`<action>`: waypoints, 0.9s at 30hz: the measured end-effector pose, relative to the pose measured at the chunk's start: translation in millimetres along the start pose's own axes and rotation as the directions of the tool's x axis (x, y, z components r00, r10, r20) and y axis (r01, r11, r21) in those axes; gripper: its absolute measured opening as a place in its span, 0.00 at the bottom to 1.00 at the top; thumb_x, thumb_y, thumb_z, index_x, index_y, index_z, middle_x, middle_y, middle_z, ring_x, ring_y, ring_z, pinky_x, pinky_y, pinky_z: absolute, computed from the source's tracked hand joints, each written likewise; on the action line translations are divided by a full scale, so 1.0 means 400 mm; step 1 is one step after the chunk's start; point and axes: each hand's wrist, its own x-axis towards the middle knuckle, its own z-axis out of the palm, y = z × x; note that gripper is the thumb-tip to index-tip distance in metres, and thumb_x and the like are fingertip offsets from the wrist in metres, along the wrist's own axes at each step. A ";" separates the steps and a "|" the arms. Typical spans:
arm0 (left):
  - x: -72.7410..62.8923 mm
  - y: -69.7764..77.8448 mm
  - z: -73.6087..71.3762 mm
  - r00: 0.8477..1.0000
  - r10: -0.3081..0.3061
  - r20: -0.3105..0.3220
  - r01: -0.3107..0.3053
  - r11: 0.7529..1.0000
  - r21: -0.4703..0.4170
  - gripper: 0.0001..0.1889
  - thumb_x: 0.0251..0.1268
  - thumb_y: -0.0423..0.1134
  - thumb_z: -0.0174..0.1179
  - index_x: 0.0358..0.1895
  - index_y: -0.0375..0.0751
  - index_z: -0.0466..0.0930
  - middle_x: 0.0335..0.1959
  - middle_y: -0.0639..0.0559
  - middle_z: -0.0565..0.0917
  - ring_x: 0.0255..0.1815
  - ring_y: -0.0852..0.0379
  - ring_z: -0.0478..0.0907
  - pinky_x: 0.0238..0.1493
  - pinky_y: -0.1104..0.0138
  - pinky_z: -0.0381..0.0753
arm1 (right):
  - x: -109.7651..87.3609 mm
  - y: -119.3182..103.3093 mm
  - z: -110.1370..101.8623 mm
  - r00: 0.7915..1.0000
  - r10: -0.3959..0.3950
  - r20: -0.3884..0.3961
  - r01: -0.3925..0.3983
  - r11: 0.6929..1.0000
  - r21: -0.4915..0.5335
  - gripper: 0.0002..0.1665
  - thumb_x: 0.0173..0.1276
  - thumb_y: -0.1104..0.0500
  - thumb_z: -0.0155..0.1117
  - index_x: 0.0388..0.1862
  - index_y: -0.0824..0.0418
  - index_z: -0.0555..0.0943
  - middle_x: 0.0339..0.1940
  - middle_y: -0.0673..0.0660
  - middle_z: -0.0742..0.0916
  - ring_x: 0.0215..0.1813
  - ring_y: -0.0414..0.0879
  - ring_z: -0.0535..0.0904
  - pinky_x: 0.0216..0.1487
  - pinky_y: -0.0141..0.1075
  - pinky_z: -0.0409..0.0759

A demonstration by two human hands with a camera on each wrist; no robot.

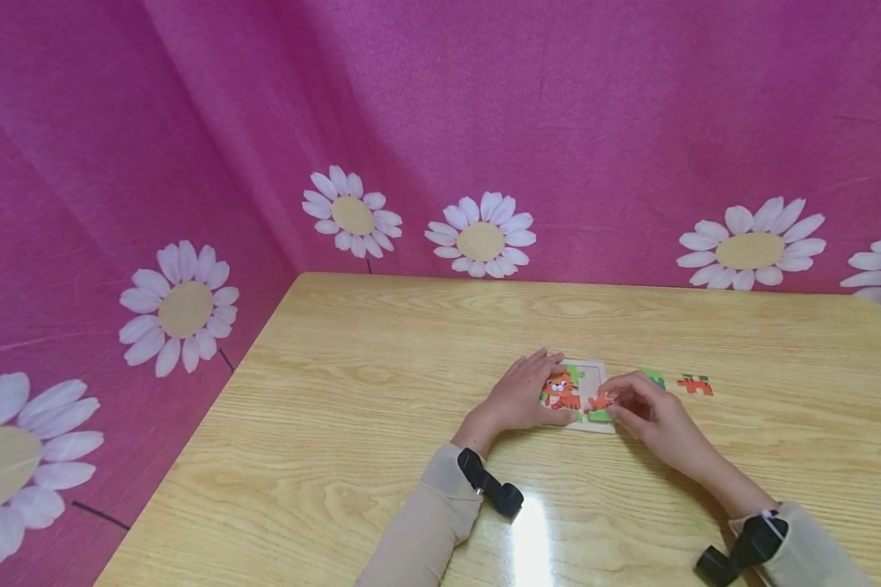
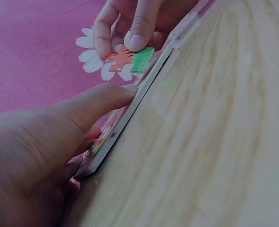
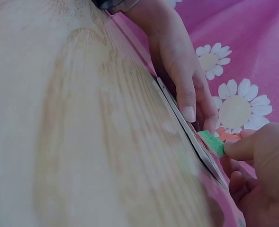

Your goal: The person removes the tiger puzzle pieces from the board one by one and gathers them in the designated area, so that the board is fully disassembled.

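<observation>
A jigsaw puzzle board [image 1: 596, 371] with a pale frame lies on the table, an orange tiger picture partly filling it. My left hand [image 1: 523, 395] holds the board at its left side, the thumb along the near edge and the fingers towards the far edge. Between thumb and fingers, my right hand [image 1: 649, 414] pinches an orange and green puzzle piece [image 2: 141, 60]. That piece is tilted over the board's right part, near the left thumb. In the right wrist view the piece's green part [image 3: 211, 143] shows just above the frame; whether it touches is unclear.
Right of the board lie an orange and green puzzle piece [image 1: 696, 385] and a mostly green one [image 1: 654, 377], partly hidden by the right hand. The wooden table [image 1: 352, 375] meets a pink curtain [image 1: 558, 122] with daisies at the back and left.
</observation>
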 end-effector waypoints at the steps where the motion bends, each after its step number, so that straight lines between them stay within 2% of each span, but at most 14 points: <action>1: 0.000 0.000 0.000 1.000 0.001 0.000 -0.001 1.000 -0.001 0.39 0.59 0.57 0.65 0.73 0.50 0.64 0.80 0.59 0.55 0.82 0.59 0.44 0.83 0.62 0.43 | -0.001 0.000 -0.001 1.000 0.002 -0.002 -0.002 1.000 -0.003 0.18 0.61 0.77 0.63 0.49 0.63 0.79 0.38 0.54 0.82 0.34 0.28 0.75 0.32 0.22 0.76; 11: -0.002 0.000 -0.001 1.000 0.003 0.003 -0.003 1.000 0.007 0.40 0.59 0.58 0.65 0.74 0.51 0.63 0.80 0.60 0.54 0.82 0.59 0.44 0.83 0.63 0.43 | -0.009 0.009 -0.016 0.999 0.024 -0.021 -0.025 0.999 -0.037 0.18 0.61 0.75 0.65 0.48 0.61 0.79 0.41 0.54 0.82 0.35 0.30 0.75 0.34 0.20 0.76; 19: 0.000 -0.002 -0.001 1.000 0.008 0.004 -0.008 1.000 0.018 0.40 0.59 0.58 0.64 0.74 0.50 0.62 0.80 0.60 0.54 0.83 0.60 0.43 0.83 0.64 0.43 | -0.018 0.025 -0.037 0.999 0.031 -0.033 -0.032 0.999 -0.035 0.17 0.61 0.75 0.64 0.48 0.63 0.79 0.44 0.43 0.82 0.36 0.29 0.75 0.35 0.19 0.76; 27: -0.004 -0.002 -0.001 1.000 0.008 0.004 -0.008 1.000 -0.002 0.40 0.59 0.57 0.65 0.74 0.50 0.63 0.80 0.59 0.54 0.83 0.59 0.43 0.83 0.63 0.42 | -0.027 0.042 -0.060 0.998 0.024 -0.060 -0.027 0.999 -0.043 0.19 0.60 0.77 0.64 0.49 0.64 0.79 0.43 0.40 0.81 0.37 0.27 0.76 0.36 0.18 0.76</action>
